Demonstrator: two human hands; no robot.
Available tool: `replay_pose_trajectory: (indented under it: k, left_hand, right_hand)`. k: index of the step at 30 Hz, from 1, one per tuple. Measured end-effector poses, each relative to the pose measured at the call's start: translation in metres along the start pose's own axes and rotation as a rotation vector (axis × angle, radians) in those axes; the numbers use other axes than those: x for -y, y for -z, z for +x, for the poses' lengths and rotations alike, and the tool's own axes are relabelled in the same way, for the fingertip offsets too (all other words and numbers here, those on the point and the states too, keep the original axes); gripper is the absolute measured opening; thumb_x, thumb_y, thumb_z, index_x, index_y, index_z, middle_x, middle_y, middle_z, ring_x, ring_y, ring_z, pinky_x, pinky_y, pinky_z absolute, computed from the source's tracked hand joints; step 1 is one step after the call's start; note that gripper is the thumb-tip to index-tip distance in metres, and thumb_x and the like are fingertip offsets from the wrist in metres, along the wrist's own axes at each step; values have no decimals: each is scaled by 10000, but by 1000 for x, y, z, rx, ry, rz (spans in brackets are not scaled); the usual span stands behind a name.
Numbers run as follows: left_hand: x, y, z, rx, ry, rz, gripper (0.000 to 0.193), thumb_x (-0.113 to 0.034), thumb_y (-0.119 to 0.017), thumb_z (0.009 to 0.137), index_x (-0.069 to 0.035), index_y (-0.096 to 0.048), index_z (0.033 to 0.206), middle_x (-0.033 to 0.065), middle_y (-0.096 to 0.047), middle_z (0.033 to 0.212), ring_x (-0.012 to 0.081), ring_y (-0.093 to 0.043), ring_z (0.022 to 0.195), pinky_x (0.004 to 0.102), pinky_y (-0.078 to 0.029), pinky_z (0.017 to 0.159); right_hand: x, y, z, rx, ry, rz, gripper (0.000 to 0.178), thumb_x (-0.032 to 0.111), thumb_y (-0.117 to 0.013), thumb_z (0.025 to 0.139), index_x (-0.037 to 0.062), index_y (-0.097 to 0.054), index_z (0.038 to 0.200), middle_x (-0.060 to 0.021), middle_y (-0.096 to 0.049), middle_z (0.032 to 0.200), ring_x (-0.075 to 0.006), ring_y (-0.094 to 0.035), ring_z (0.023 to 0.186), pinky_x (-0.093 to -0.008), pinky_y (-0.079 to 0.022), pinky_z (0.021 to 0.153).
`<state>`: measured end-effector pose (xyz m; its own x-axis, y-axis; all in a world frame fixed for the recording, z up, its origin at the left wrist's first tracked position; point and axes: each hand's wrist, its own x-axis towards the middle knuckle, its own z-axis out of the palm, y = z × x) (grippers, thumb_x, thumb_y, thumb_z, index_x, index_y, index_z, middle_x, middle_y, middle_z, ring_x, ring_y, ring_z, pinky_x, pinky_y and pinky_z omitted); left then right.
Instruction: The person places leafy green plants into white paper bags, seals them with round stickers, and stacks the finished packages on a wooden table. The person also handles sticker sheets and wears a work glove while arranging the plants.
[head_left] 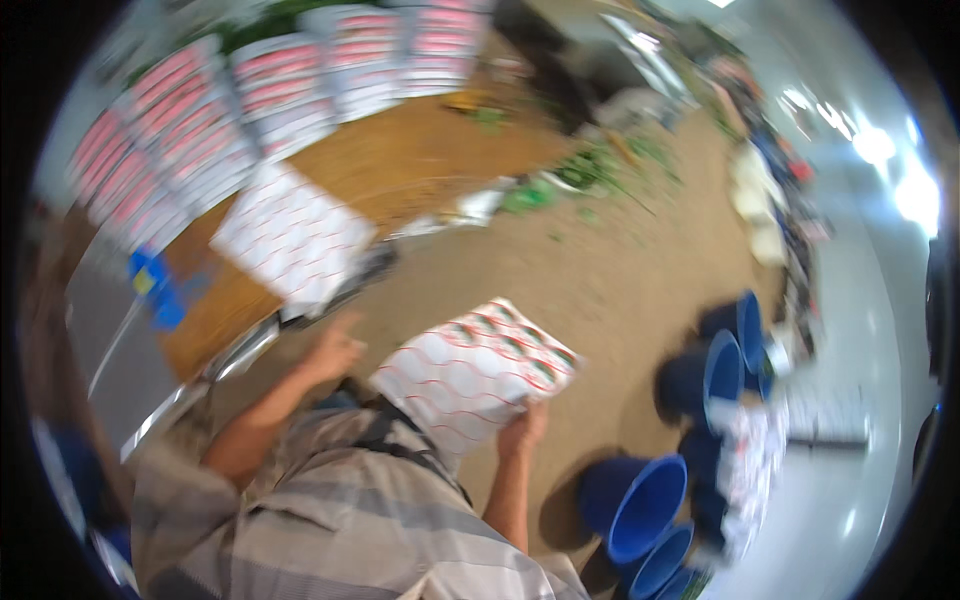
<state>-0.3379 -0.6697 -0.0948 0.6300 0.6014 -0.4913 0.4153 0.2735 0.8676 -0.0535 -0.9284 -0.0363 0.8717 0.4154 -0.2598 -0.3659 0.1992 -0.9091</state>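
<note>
Two hands differ: right hand (523, 428) clamps the patterned white bundle (470, 375), left hand (333, 350) rests loosely apart at the table edge (240, 350)

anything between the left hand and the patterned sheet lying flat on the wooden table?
Nothing visible. The left hand hovers open at the table's metal edge, just below the flat patterned sheet, with only bare edge between them. The right hand grips a separate patterned stack, off to the side. The picture is blurred.

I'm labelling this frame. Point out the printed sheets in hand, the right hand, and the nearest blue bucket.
printed sheets (470, 375), head view, middle of stack.
right hand (524, 430), head view, knuckles.
blue bucket (640, 508), head view, inner wall.
</note>
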Motion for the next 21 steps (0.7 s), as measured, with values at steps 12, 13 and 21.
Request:
replay_pose_trajectory:
  k: [12,13,21]
  left_hand:
    - [41,184,156,-571,166,-101,554,-206,-571,960,-186,-408,1489,47,-619,767,108,-530,550,267,-448,486]
    - [26,182,150,-654,171,32,530,-201,-563,958,-168,-441,1472,53,-625,779,112,-537,557,267,-458,495]
    - [-101,-53,85,237,46,-98,522,-432,-493,1035,-55,-519,1395,81,-654,1273,191,-599,1169,335,-465,977]
  right_hand:
    - [27,28,36,-118,-80,89,436,125,-532,966,-25,-498,1374,-102,-572,1331,-197,-546,1190,-343,-401,1049]
    - [24,31,42,-119,-48,89,440,144,-532,968,-27,-499,1373,-105,-572,1331,-201,-546,1195,-345,-405,1048]
    - [29,34,72,-104,-99,338,378,161,-534,977,11,-523,1323,-89,-592,1315,-207,-551,1215,-364,-413,1066]
